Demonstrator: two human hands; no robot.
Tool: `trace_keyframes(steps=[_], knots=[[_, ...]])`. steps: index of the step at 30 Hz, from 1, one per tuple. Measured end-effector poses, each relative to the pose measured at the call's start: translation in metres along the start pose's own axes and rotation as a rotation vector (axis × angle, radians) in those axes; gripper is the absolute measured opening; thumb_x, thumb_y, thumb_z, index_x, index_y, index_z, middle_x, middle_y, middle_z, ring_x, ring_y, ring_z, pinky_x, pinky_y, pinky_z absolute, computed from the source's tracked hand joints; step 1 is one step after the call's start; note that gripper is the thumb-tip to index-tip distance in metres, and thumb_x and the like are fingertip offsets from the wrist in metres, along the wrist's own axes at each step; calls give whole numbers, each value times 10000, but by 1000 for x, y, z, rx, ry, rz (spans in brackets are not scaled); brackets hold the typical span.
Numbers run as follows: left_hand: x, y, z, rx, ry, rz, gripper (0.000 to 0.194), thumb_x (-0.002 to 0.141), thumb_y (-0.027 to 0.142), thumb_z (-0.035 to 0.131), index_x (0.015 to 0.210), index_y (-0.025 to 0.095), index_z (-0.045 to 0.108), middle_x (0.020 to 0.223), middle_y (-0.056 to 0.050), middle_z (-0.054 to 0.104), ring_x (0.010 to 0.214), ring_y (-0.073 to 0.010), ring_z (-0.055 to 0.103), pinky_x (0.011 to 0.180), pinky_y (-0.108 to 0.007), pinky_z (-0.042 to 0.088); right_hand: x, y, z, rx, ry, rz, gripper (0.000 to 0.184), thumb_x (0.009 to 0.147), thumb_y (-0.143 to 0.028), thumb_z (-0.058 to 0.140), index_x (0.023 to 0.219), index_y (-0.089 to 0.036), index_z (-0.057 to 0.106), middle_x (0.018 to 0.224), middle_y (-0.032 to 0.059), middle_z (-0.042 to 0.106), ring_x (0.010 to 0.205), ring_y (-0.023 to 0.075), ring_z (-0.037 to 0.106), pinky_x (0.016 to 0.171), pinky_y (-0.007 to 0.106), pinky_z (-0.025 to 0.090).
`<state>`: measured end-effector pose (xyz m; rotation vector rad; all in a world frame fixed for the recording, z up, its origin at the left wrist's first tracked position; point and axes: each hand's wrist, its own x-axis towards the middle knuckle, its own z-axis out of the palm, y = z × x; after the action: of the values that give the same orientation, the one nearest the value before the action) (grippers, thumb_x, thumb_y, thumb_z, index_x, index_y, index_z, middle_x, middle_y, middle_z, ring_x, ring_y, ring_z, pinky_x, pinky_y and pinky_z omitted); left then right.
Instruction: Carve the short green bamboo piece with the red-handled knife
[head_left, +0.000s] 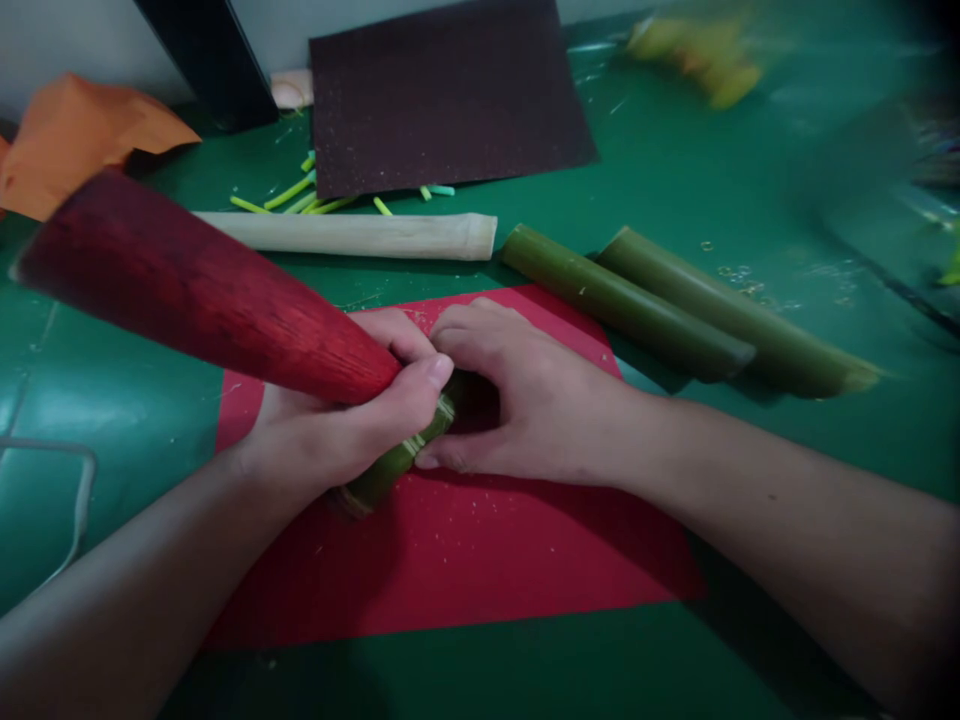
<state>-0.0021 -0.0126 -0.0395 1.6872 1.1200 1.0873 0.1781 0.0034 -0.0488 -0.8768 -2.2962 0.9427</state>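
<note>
My left hand (345,430) is closed around the lower, narrower end of a red tapered tube (202,285), which tilts up toward the upper left. Its surface is streaked and darker toward the wide end. Below that hand, a short green bamboo piece (382,475) with a pale ringed joint lies on a red sheet (480,560). My right hand (517,390) is curled over the bamboo piece, its thumb at the joint and its fingers meeting my left hand. The hands and the tube hide part of the bamboo.
Two green bamboo lengths (630,300) lie at the right, and a pale peeled stick (420,235) lies behind the hands. Farther back are a dark sheet (450,100), small yellow-green pieces (292,190), orange paper (82,135) and a blurred yellow item (697,60). The tabletop (637,660) is green.
</note>
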Motion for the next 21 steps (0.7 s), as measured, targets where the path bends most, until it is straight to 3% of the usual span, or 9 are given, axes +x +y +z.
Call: trace_keyframes(steps=[11, 16, 21], knots=[[-2, 0, 3, 13, 27, 3, 168, 804, 197, 689, 639, 201, 656, 558, 44, 589, 480, -64, 511, 442, -185, 420, 1, 0, -1, 5, -6, 7, 303, 711, -273, 850, 885, -168, 626, 908, 16, 626, 941, 205, 567, 881, 379, 421], [-1, 3, 3, 66, 11, 22, 217, 822, 209, 670, 610, 199, 624, 563, 37, 600, 530, -88, 577, 490, -195, 465, 1, 0, 0, 8, -15, 14, 291, 716, -270, 843, 882, -173, 625, 939, 24, 641, 971, 212, 582, 913, 389, 430], [-1, 3, 4, 74, 43, 27, 255, 823, 210, 666, 577, 199, 596, 500, 46, 549, 470, -77, 518, 455, -203, 427, 0, 0, 1, 0, -12, 40, 309, 718, -280, 840, 934, -182, 642, 1001, 39, 662, 1019, 232, 585, 942, 415, 441]])
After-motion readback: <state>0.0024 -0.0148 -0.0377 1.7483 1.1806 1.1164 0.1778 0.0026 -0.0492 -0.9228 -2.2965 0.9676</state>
